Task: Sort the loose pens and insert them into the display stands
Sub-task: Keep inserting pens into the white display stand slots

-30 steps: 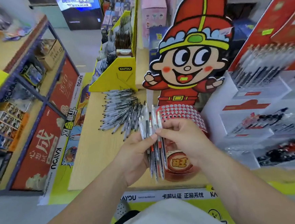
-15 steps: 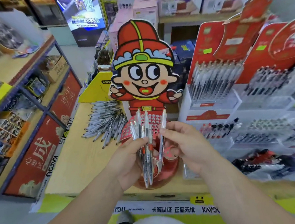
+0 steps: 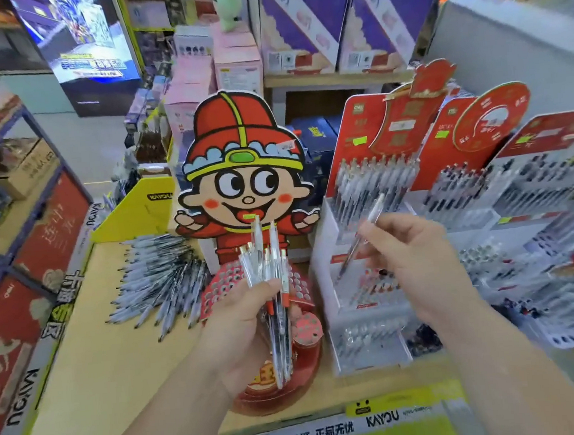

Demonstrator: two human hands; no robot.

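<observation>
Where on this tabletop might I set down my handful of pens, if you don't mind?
The bare wood between the loose pen pile, the table's near edge and the red round stand is free. To the right it is crowded: white pen display stands fill the table.

"KAYOU" on yellow display box

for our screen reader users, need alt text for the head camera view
The person's left hand grips a bundle of pens while the right hand holds a single pen in front of a white display stand. A pile of loose pens lies on the wooden table.
</observation>
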